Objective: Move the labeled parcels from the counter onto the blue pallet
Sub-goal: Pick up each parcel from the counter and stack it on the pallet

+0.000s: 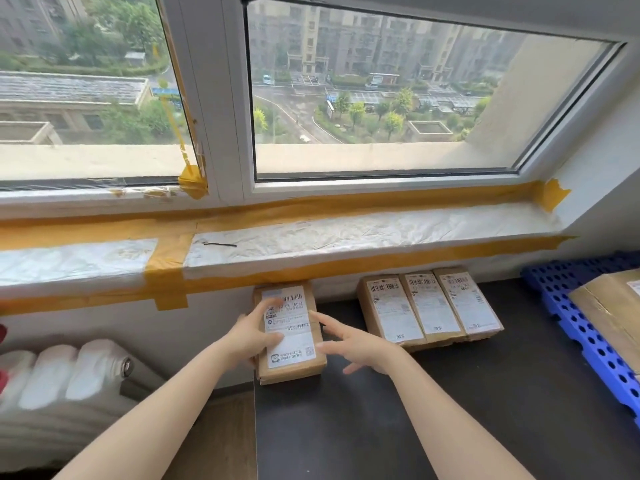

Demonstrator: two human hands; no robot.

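Two bare forearms reach in from the bottom edge. The left hand (254,336) grips the near parcel (290,336) at the dark counter's (467,393) left corner; the right hand (356,344), fingers spread, touches its right edge. Three more parcels (429,306) lean together under the sill. The blue pallet (568,317) and its one box (613,306) are cut off at right.

Head-worn view, forward and down
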